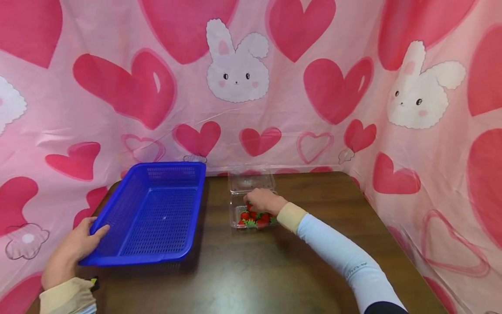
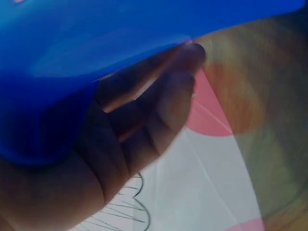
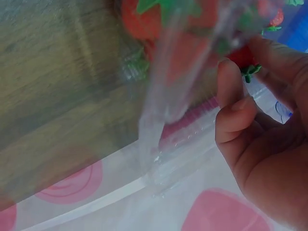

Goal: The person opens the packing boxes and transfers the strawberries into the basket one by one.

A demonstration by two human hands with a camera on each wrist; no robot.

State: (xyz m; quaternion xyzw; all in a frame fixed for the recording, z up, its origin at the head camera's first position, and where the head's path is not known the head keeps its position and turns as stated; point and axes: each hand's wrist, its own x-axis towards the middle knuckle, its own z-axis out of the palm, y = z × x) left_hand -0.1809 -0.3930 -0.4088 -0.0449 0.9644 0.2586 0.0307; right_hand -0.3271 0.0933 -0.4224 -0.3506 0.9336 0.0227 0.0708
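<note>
Gripping the near left part of the blue basket (image 1: 161, 220), the left hand (image 1: 80, 240) has its thumb over the rim and fingers against the outside. We've got that basket at the left of the brown table (image 1: 251, 270). Further right, we see the right hand (image 1: 264, 200) pinching a red strawberry (image 3: 243, 57) at the clear plastic box (image 1: 234, 211), with more strawberries (image 1: 255, 216) inside; the lid (image 1: 251, 185) lies open toward the far side.
</note>
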